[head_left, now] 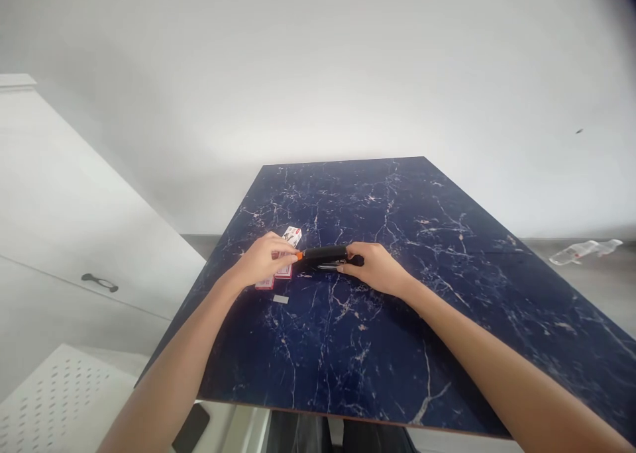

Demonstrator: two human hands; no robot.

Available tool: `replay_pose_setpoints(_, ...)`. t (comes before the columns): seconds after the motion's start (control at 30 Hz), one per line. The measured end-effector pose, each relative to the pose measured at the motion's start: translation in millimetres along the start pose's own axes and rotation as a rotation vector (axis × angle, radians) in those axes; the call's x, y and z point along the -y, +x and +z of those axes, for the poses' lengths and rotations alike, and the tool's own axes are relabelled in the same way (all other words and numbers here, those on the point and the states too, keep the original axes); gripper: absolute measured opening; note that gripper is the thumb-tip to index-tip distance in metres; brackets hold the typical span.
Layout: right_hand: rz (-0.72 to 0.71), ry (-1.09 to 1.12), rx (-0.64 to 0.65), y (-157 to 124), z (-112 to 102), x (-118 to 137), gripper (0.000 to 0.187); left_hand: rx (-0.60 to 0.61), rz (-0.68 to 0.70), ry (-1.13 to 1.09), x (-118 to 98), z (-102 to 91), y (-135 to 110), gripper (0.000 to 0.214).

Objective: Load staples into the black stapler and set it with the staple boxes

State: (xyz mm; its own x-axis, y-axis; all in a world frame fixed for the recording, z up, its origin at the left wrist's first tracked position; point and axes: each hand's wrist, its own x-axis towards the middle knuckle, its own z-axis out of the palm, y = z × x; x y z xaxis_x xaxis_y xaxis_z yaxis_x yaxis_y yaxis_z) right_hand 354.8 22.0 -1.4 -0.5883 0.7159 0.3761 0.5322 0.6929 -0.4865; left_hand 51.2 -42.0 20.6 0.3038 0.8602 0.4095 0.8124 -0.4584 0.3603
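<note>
A black stapler with an orange tip lies across the middle of a dark blue marbled table. My right hand is closed round its right end. My left hand pinches the orange tip at its left end. Under and behind my left hand lie small red and white staple boxes. A small grey strip of staples lies on the table just in front of my left hand.
A white cabinet with a dark handle stands at the left. A white perforated surface sits at the lower left, and a dark phone lies below the table's near edge. A plastic bottle lies on the floor at the right.
</note>
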Motion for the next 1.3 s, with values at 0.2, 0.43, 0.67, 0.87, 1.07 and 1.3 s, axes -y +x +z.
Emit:
replay_pose_setpoints(0.2,0.003,-0.031,-0.007,-1,0,0,0.022,-0.01,0.005,0.048,-2,1.1,-4,0.027)
replay_pose_setpoints(0.43,0.019,-0.076,-0.084,-2,8,-4,0.02,0.017,0.044,0.066,-12,-15.9,-17,0.035)
replay_pose_setpoints(0.67,0.062,-0.06,-0.072,2,10,-9,0.021,-0.016,0.095,0.122,-13,-2.2,-12,0.038)
replay_pose_setpoints(0.87,0.074,-0.031,-0.065,1,7,-8,0.024,-0.004,0.192,0.174,-10,13.2,-11,0.034)
replay_pose_setpoints(1.07,0.04,-0.024,-0.059,0,0,-3,0.021,-0.033,0.156,0.225,-7,12.9,-13,0.036)
replay_pose_setpoints(1.3,0.042,-0.017,0.057,-11,-49,-25,0.022,-0.047,0.159,0.29,-18,4.2,-71,0.028)
